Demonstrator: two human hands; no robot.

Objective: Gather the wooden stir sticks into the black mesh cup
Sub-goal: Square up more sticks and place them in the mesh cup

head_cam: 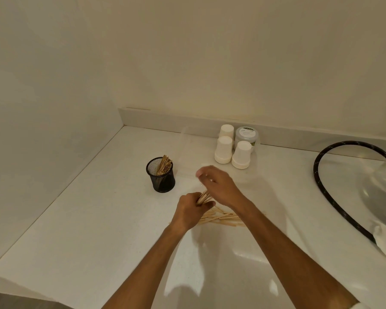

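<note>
Fingers of the left hand (188,210) are curled tight around a small bundle of wooden stir sticks (203,197), whose ends fan out above the fist. Just beside it, the right hand (218,186) hovers with its fingers loosely spread and blurred; whether they touch the bundle cannot be told. More loose sticks (223,218) lie scattered flat on the white desk (87,230) under both wrists. Well to the left stands the black mesh cup (162,176), upright, with a cluster of pale sticks leaning against its right rim.
</note>
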